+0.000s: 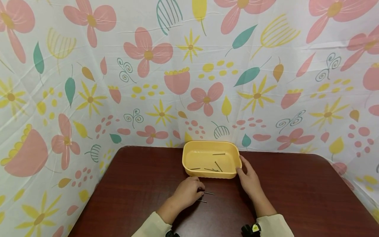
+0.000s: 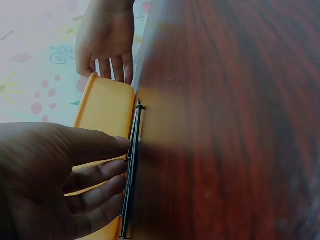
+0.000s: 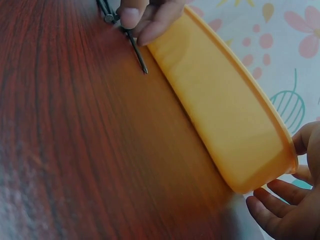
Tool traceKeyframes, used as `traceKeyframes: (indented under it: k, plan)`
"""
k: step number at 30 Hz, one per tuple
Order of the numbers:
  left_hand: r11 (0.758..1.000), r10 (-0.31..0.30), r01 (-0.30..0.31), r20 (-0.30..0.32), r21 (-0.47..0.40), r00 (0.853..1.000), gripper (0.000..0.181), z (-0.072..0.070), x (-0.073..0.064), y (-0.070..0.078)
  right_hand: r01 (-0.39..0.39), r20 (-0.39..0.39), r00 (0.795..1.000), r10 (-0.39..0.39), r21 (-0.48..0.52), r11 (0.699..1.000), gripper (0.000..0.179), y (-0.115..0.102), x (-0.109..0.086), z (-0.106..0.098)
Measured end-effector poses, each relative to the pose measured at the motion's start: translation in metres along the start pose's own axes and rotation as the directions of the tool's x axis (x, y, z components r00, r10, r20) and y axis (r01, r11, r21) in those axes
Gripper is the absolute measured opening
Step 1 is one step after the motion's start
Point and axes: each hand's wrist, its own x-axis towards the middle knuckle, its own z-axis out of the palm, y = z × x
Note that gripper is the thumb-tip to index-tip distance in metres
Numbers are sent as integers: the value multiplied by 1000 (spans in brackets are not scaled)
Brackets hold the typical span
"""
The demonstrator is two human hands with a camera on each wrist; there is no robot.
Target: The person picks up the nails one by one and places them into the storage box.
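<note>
My left hand (image 1: 187,192) is low over the table just in front of a yellow plastic tray (image 1: 211,175), with thumb and fingers curled about several dark nails (image 1: 209,193). Two of their shanks stick out to the right in the head view. From the left wrist, the nails (image 2: 131,167) line up along the fingertips, and the right wrist view shows one pointed nail tip (image 3: 140,57) beyond the thumb. My right hand (image 1: 250,181) grips the tray's right end, thumb at the rim and fingers along the outer wall. Several more nails (image 1: 218,166) lie scattered inside the tray.
The dark red-brown wooden table (image 1: 142,184) carries the tray near its back edge. A white cloth with a flower print (image 1: 195,82) hangs close behind the table and along its left side.
</note>
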Motion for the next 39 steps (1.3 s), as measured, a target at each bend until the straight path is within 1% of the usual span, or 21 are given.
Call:
traceKeyframes:
  k: [9,14,22,31,39]
  plan:
    - [1000,-13,13,10,4,1000,9,2,1,-1,-1,3,1000,1,4,1000,60,-1,-1,-1]
    - [1000,-23,23,5,1,1000,4,3,1,-2,-4,5,1000,4,5,1000,60,-2,-1,-1]
    - [999,-33,33,3,-16,999,8,5,0,-2,13,-1,1000,-13,12,1000,60,-2,-2,-1]
    - [999,-38,38,6,7,999,7,3,-1,-1,9,-4,1000,-9,13,1000,60,0,-1,1]
    - [999,-40,40,10,18,999,6,4,-1,-1,7,-1,1000,-7,7,1000,60,1,0,-1]
